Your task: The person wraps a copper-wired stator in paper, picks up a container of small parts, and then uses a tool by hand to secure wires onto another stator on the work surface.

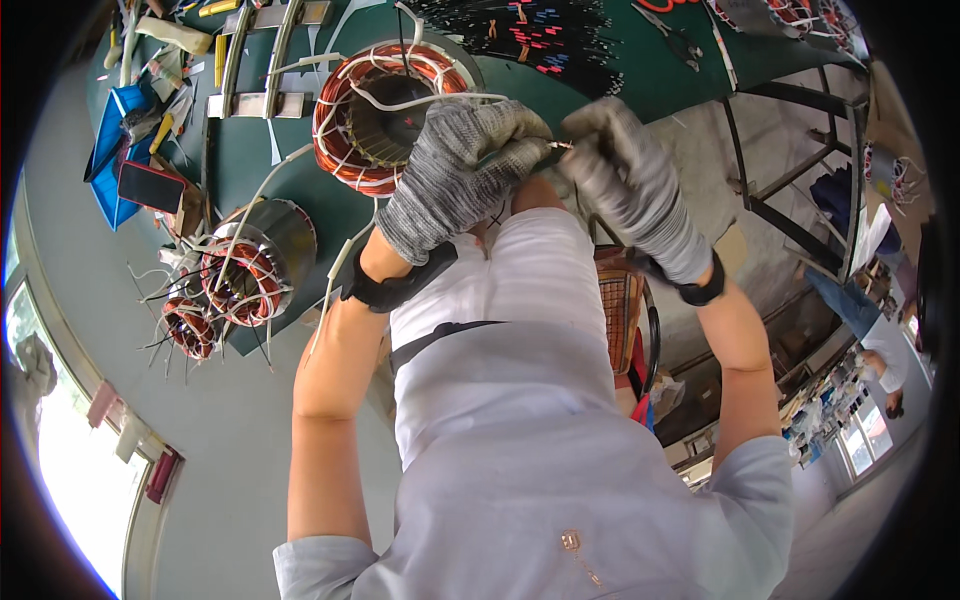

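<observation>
Pinching a thin wire end between them, the gloved left hand and right hand meet at 12 o'clock, beside a copper-wound stator on the green table.

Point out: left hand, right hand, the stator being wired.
left hand (465,165), head view, back of the grey glove
right hand (625,170), head view, back of the grey glove
stator (345,150), head view, copper winding on its left rim

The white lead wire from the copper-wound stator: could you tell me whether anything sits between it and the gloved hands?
Nothing visible does. The left hand already grips the white lead wire, and the right hand pinches its bare tip directly beside the stator.
</observation>
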Demonstrator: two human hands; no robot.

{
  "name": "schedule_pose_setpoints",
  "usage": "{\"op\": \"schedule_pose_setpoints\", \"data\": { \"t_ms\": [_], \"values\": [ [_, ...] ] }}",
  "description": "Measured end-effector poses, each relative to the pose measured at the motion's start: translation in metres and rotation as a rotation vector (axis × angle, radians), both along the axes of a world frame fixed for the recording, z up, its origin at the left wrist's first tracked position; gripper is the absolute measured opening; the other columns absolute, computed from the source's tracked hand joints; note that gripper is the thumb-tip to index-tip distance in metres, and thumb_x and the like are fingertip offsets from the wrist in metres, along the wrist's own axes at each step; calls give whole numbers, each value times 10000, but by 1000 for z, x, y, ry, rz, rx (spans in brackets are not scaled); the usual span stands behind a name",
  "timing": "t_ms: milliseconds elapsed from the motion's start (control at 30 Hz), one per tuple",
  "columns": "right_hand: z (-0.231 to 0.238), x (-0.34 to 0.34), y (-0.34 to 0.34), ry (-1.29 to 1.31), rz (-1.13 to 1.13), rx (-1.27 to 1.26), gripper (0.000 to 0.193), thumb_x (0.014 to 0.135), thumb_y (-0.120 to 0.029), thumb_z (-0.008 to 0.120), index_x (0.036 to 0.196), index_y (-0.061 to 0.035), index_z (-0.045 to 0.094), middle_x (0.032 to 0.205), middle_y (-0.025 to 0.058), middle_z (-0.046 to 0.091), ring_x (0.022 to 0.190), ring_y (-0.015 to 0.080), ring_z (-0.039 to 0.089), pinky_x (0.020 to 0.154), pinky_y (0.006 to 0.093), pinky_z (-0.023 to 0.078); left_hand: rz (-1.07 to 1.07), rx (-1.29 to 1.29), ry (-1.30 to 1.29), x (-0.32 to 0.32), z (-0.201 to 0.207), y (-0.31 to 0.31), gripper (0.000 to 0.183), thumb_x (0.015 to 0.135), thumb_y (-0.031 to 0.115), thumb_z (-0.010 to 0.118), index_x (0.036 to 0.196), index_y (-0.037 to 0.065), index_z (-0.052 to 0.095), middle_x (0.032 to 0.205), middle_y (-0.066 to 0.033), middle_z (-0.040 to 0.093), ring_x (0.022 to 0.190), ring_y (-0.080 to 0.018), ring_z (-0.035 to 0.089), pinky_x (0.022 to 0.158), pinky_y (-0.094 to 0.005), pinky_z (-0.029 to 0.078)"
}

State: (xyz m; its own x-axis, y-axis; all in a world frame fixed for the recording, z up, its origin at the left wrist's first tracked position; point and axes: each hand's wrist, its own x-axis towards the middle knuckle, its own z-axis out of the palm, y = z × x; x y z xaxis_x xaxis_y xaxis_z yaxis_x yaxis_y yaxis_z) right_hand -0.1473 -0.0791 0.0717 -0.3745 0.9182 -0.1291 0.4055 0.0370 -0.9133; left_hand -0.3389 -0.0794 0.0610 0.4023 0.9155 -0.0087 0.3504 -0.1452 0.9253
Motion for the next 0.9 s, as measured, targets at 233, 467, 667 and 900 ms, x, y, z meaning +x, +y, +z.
{"op": "schedule_pose_setpoints", "data": {
  "t_ms": [233, 467, 667, 900],
  "values": [
    [-21, 11, 10, -193, 217, 641, 175, 764, -186, 637, 861, -51, 582, 782, 86, 613, 672, 256, 588, 591, 351, 476, 80, 104, -6, 6, -8, -2, 102, 759, 153, 600, 802, 61, 609, 715, -96, 569, 703, -285, 549, 666, -363, 416],
    [-27, 16, 21, 204, 293, -146, 159, 777, -166, 626, 849, -38, 563, 694, 75, 565, 618, 217, 578, 513, 320, 447, 134, 91, 141, 7, -6, -8, 168, 747, 127, 599, 902, 70, 627, 759, -86, 564, 769, -284, 534, 719, -370, 393],
    [-93, 100, 107, -514, -55, 586, 355, 834, -298, 562, 1094, -56, 556, 1048, 156, 580, 967, 284, 556, 852, 369, 434, 256, 28, 103, 14, 0, -4, 131, 798, 86, 544, 907, 51, 608, 760, -75, 590, 739, -215, 556, 702, -316, 427],
    [-210, 160, 132, -1027, -211, 673, 482, 729, -375, 638, 1148, -164, 531, 1052, 131, 499, 966, 321, 484, 834, 437, 410, 356, -376, 9, 15, 12, -2, 164, 873, 76, 472, 1001, 8, 550, 782, -44, 593, 731, -102, 562, 671, -238, 440]
  ]
}}
